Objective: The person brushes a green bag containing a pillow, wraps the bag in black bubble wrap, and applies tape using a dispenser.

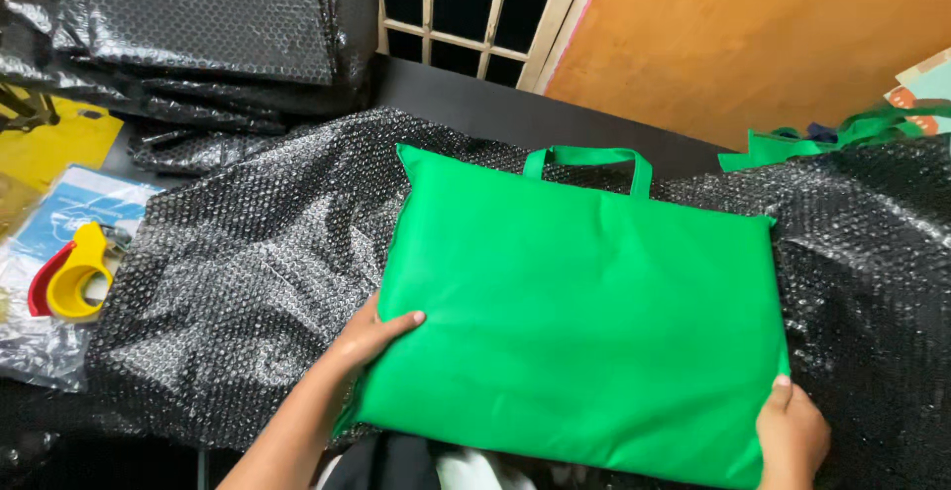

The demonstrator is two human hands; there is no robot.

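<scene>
From the head camera I look down on a bright green fabric tote bag (580,317) lying flat on a sheet of black bubble wrap (248,272) that covers the work surface. The bag's long axis runs left to right, tilted slightly so its right end sits lower in the picture; its two handles (587,158) point away from me, toward a barred window (461,4) and an orange wall (753,34). My left hand (371,336) rests on the bag's left edge, fingers together over the fabric with the thumb on top. My right hand (791,431) pinches the near right corner, thumb pressed on top; its fingers are hidden beneath the bag. To the far left, a yellow and red tape dispenser (69,280) lies on clear plastic packets. A stack of folded black bubble wrap (198,24) sits at the upper left, and more green bags (842,135) lie at the upper right.
</scene>
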